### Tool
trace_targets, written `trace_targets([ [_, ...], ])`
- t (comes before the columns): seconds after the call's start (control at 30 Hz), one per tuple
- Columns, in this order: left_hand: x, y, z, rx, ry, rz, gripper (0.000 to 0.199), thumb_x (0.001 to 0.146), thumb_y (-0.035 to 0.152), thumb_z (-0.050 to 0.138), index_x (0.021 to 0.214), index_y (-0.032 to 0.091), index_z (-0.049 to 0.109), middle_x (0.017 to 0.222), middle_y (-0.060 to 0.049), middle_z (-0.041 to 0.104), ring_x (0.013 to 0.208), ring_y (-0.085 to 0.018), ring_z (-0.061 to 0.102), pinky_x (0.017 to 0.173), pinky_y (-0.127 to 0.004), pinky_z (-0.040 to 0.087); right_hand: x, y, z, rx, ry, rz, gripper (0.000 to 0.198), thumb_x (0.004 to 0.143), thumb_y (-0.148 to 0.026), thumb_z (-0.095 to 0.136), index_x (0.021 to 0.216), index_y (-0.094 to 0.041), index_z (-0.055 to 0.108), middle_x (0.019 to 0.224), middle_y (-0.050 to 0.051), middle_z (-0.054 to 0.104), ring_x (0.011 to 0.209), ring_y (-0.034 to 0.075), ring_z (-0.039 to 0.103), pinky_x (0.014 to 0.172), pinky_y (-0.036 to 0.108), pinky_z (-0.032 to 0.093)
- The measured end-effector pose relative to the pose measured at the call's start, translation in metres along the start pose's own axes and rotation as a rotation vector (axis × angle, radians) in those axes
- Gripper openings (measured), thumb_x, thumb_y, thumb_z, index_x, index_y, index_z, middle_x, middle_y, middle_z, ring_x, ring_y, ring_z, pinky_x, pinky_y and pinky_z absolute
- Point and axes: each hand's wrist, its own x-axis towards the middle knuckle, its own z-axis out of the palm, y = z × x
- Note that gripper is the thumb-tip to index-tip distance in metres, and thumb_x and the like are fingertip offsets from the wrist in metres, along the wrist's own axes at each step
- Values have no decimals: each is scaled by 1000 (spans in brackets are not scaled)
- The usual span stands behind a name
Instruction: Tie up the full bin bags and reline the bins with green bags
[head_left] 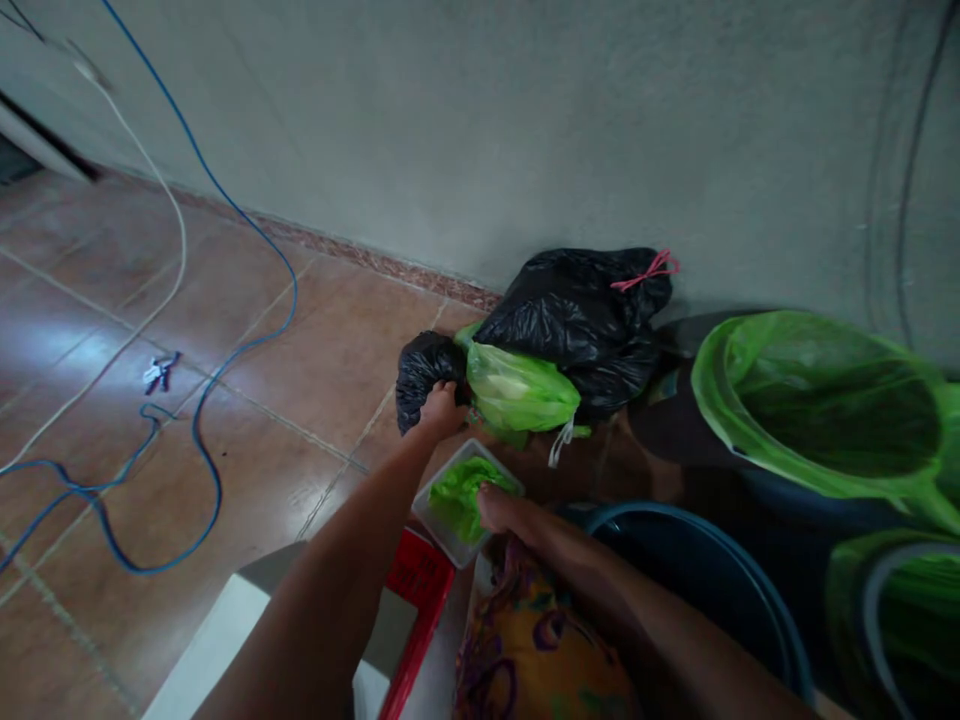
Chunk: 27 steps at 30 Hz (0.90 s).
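My left hand [444, 408] reaches forward to a small black garbage bag [421, 372] on the floor, its fingers closed on the near side of the bag. My right hand [499, 508] is closed on a crumpled light green plastic bag [461, 495] that lines a small white bin [433, 518]. Just right of my left hand lies a filled green garbage bag [521, 388] with a white tie. Behind it, a large black garbage bag [577, 310] with a pink tie leans against the wall. My right fingertips are partly hidden in the green plastic.
On the right stand a large dark bin with a green liner [720, 400], a blue tub [780, 610] and another green-lined bin [847, 590]. A red and white box [420, 575] is by my left forearm. A blue cable [217, 490] and keys [159, 374] lie on the tiles.
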Motion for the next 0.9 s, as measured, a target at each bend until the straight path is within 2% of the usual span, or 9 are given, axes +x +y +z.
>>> trace_targets([
  [0.17,-17,11,-45,-9,240,-54,54,82,39,58,129,13,55,142,-19,46,124,-33,52,104,-41,42,-12,-9,-63,79,175,88,29,81,-11,52,100,-14,74,104,9,74,100,20,67,90,27,48],
  [0.27,-37,23,-76,-215,301,45,48,86,35,54,127,12,58,143,-17,48,131,-30,46,112,-41,34,-42,-14,-111,357,358,34,26,80,-17,55,97,-18,74,96,3,75,88,16,68,82,26,49],
  [0.33,-57,38,-94,-475,189,202,46,91,37,48,128,13,58,137,-13,56,129,-25,50,112,-38,35,-69,-18,-141,584,470,-50,21,76,-23,60,91,-18,75,85,2,75,78,16,67,74,27,50],
  [0.4,-82,59,-107,-707,-8,367,49,92,43,45,129,14,58,130,-10,62,121,-23,56,107,-36,40,-100,-23,-165,741,558,-139,22,74,-28,63,88,-18,75,82,1,74,74,16,65,73,29,50],
  [0.47,-110,82,-116,-794,-154,508,51,88,47,51,127,15,60,123,-9,66,113,-23,61,101,-35,44,-132,-29,-183,847,646,-198,23,72,-32,64,87,-17,74,82,1,74,74,15,65,73,29,50],
  [0.57,-146,119,-123,-693,-223,708,46,79,46,66,115,18,67,104,-6,72,96,-23,66,89,-34,49,-178,-38,-203,923,792,-218,26,70,-35,67,87,-16,73,78,2,73,69,13,63,67,26,48],
  [0.67,-173,150,-129,-424,-53,784,37,72,39,73,102,19,72,91,-6,72,89,-26,66,90,-39,48,-227,-40,-215,938,932,-193,28,69,-37,69,86,-16,73,75,2,72,63,12,60,61,24,46],
  [0.8,-198,174,-139,2,294,695,46,73,25,68,118,21,65,110,-9,69,110,-31,59,104,-47,36,-300,-29,-218,856,1124,-184,26,68,-36,68,84,-17,73,78,3,73,67,14,63,63,26,48],
  [0.9,-214,178,-142,174,442,525,48,77,13,56,125,18,60,116,-12,66,111,-29,59,100,-43,40,-355,-14,-209,739,1261,-137,25,70,-36,66,85,-18,74,82,4,74,70,16,64,65,28,49],
])
